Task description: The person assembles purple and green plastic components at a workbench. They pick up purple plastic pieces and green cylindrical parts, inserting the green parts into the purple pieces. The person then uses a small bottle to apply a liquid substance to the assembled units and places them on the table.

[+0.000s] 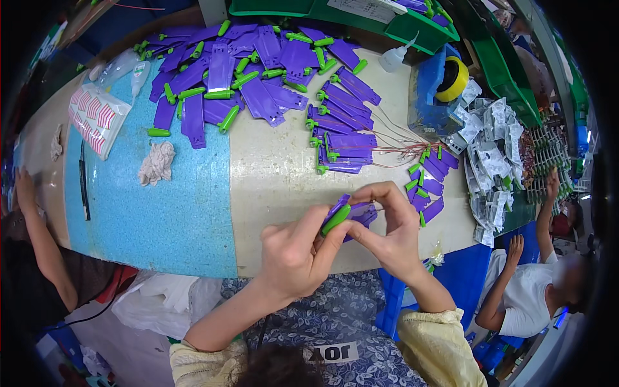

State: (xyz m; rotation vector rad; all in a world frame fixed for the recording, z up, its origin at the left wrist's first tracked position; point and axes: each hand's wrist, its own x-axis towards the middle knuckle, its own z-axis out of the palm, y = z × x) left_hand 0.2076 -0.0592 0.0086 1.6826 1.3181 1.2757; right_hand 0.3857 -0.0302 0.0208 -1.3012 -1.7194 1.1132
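Above the table's near edge, my left hand point(293, 251) grips a purple plastic part with a rounded green piece point(336, 220) on it. My right hand point(394, 235) pinches the purple panel point(364, 214) at the other side of the same part, fingers and thumb pressed together. Just beyond my hands lies a row of similar purple panels point(348, 145) with green ends, thin reddish wires point(396, 147) trailing from them. To its right is a smaller fan of purple pieces point(433, 188) with green tips.
A large heap of purple-and-green parts point(258, 97) covers the back. Left are a blue mat point(193, 206), crumpled cloth point(157, 164), a black pen-like tool point(84, 184) and a striped bag point(98, 121). Right are yellow tape point(453, 79) and grey metal parts point(493, 161). Co-workers sit at both sides.
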